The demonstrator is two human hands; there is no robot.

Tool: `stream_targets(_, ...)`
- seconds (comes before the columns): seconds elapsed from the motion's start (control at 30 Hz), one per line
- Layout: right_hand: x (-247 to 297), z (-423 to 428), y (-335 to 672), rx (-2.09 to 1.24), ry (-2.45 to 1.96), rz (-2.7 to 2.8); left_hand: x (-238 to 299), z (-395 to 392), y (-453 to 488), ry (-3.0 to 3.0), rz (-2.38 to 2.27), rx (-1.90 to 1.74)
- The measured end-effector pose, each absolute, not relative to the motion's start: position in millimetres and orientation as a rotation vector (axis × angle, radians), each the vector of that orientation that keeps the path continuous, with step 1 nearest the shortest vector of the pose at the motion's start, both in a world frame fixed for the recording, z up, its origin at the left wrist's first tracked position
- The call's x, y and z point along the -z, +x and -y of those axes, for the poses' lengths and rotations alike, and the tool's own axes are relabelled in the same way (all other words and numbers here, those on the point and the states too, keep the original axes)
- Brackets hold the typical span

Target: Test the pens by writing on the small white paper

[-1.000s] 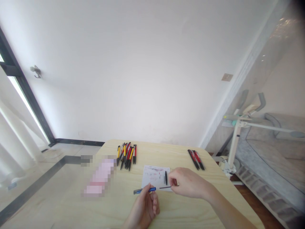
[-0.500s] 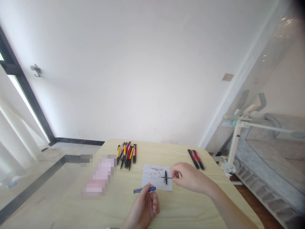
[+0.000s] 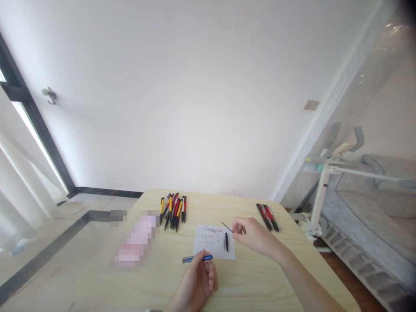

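My left hand (image 3: 199,279) pinches a blue pen (image 3: 208,258) between thumb and fingers, low over the near edge of a white sheet of paper (image 3: 201,249). In my right hand (image 3: 251,235), the fingertips are closed on a thin dark pen refill (image 3: 226,226), which slants up to the left above the paper's right side. A short black pen piece (image 3: 226,242) lies on the paper, left of and below the right fingertips. Reddish and dark marks cover part of the sheet.
A pile of red, yellow and black pens (image 3: 175,212) lies at the back left of the wooden table (image 3: 260,277). Several red and black pens (image 3: 268,217) lie at the back right. A blurred pink patch (image 3: 136,242) is at the left. A wall stands behind the table.
The right hand has risen slightly, and the refill has swung from level across the black piece to slanting upward, clear of it. The left hand and blue pen have stayed put.
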State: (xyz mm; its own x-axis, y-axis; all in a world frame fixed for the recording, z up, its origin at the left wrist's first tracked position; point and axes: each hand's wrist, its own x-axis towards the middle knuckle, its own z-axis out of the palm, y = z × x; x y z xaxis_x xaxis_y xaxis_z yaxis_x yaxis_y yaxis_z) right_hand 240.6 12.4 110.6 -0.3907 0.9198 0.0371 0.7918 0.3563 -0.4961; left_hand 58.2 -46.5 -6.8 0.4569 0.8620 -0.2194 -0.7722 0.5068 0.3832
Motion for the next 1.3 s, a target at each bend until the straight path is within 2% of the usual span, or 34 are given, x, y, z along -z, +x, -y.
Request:
stream_targets(0.67, -64, -26, 219, -0.662, -1.510, 2.294, 4, 48, 58, 0.239, -0.417, -1.011)
stream_targets(1.3, -45, -28, 192, -0.480, -1.780, 2.335, 1, 48, 58, 0.225, -0.443, -1.006)
